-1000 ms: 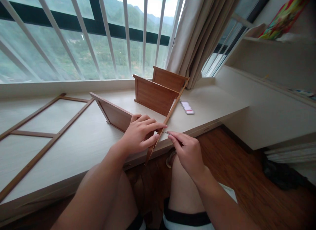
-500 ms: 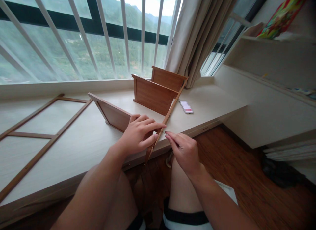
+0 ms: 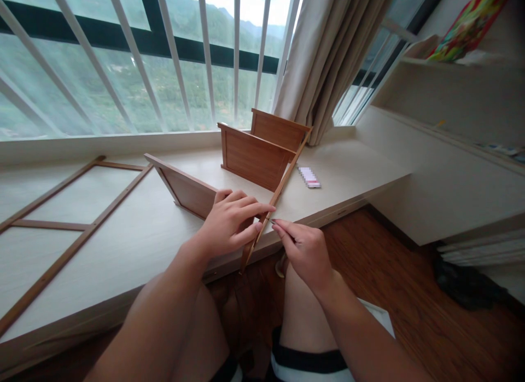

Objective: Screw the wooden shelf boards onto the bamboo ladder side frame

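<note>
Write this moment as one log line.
left hand: on wooden panel and rail; right hand: pinching thin piece at rail; frame: on ledge

Text, labels, numbers — none can be read.

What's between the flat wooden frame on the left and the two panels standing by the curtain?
In the head view, a third panel stands on the ledge between the frame and the two panels, with the left hand over its near end.

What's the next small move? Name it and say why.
The right hand should probably ease the thin piece against the wooden rail: its tip points at the rail, while the left hand steadies the wooden panel there.
</note>
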`<state>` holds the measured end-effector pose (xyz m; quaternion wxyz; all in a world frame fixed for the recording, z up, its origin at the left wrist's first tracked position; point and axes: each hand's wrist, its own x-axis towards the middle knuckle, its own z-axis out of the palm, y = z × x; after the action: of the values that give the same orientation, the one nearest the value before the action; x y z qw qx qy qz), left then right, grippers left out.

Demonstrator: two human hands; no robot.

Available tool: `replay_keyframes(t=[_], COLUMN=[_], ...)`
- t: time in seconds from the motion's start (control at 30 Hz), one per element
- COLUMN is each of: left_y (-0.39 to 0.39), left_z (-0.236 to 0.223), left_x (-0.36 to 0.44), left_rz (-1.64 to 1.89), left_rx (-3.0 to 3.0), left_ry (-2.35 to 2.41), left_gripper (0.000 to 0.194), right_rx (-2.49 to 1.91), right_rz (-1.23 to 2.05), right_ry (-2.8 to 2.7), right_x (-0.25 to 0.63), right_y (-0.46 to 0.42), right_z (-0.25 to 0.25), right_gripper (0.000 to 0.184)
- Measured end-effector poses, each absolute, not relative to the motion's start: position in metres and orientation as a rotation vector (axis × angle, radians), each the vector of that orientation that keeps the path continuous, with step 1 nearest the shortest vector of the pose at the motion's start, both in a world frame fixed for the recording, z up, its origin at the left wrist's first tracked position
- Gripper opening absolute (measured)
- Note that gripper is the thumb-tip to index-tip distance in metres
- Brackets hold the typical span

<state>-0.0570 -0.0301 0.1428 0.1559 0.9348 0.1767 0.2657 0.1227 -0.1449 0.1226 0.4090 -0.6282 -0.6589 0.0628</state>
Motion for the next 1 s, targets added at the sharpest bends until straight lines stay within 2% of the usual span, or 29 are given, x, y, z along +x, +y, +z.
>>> replay_keyframes(t=[0.07,0.2,0.3,0.77,1.0], left_y=[-0.03,-0.03,-0.03,-0.03,-0.03], left_z=[0.142,0.141,0.14,0.143,0.144], left_x=[-0.057,-0.057,-0.057,-0.057,-0.057], left_rz=[0.765,0.773,0.773,0.75,0.749], left_rx=[2.678,2.679,2.682,2.673,2.671], left_ry=[0.505,0.506,0.503,0.509,0.508], left_gripper=[0.038,0.038,0.039,0.039,0.039], right_rx=[-1.584,-1.336,-1.103,-1.161,-1.226], right_rz=[0.443,1.304,1.616,1.361,1.248], right_ry=[-1.468,-0.895,-0.655,-0.799,-0.904], right_x=[0.119,0.118,0.119,0.111,0.118], right_y=[-0.143,-0.139,-0.138,-0.14,-0.145], right_z=[0.127,0.133,0.135,0.133,0.128], right_gripper=[0.021,0.029,0.026,0.046,0.048])
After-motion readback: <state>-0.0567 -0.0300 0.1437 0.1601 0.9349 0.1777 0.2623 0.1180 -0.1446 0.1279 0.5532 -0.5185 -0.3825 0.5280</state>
